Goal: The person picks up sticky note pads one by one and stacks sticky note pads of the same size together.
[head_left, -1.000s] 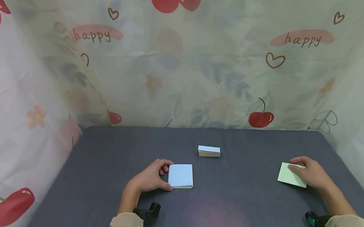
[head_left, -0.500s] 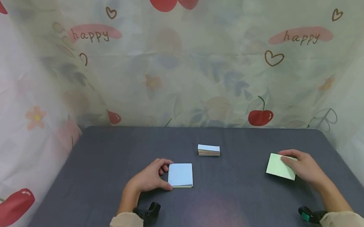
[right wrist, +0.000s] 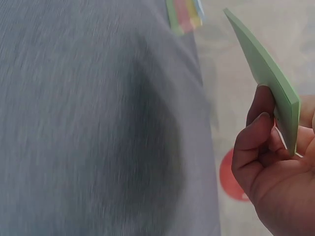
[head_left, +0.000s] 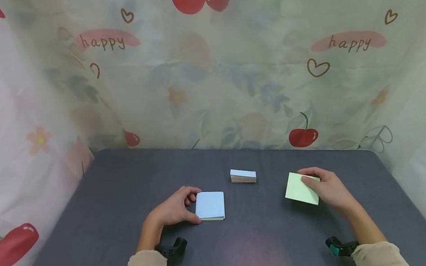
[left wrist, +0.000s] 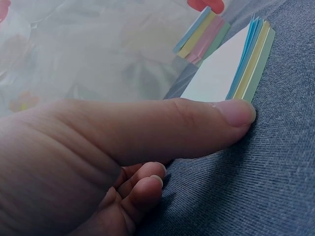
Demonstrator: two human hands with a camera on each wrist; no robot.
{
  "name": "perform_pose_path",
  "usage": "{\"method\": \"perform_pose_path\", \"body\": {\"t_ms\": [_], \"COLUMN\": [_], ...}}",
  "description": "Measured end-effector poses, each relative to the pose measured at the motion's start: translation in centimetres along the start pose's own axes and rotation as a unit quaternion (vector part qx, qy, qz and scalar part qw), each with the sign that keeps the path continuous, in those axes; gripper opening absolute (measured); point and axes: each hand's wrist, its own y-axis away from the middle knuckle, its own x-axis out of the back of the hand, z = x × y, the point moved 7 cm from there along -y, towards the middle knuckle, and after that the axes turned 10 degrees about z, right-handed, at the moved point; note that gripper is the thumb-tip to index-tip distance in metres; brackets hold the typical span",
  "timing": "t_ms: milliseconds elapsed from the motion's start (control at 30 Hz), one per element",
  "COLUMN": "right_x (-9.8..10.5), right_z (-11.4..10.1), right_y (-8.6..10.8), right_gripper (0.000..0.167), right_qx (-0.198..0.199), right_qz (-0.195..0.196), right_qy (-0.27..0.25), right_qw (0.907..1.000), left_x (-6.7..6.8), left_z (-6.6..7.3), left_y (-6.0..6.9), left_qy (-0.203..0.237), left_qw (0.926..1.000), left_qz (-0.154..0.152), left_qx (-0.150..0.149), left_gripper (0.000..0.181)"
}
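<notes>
On the table lies a square stack of sticky notes (head_left: 210, 205), pale blue on top. Its edges show blue, yellow and green layers (left wrist: 253, 64) in the left wrist view. My left hand (head_left: 172, 209) holds this stack at its left side, thumb at the near corner and a finger at the far one. To the right, my right hand (head_left: 332, 189) pinches a light green sticky note pad (head_left: 299, 189) between thumb and fingers. The right wrist view shows that green pad (right wrist: 270, 73) tilted and raised off the table, its shadow below.
Behind the stack, a narrow block of sticky notes (head_left: 243, 176) sits on the grey table (head_left: 140, 170); its layers are blue, yellow, pink and green in the left wrist view. A cherry-print curtain (head_left: 204, 70) stands along the table's back and sides.
My right hand has carried the green pad leftward, closer to the stack, and lifted it. My left hand and the blue-topped stack have stayed in place.
</notes>
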Motion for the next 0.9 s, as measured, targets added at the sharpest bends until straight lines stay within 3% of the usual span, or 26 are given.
{"method": "perform_pose_path", "body": {"t_ms": [500,900], "right_x": [-4.8,-9.5], "right_z": [-4.7,-7.8], "right_y": [0.1,-0.1], "right_gripper": [0.040,0.035], "right_qx": [0.031,0.045], "right_qz": [-0.031,-0.061], "right_qy": [-0.072,-0.138], "right_qw": [0.9964,0.9875], "left_x": [-0.3,0.2], "left_z": [0.4,0.3], "left_y": [0.1,0.2], "left_qy": [-0.003,-0.003], "left_qw": [1.0000,1.0000], "left_qz": [-0.002,-0.001], "left_qx": [-0.001,-0.002], "left_gripper": [0.078,0.077]}}
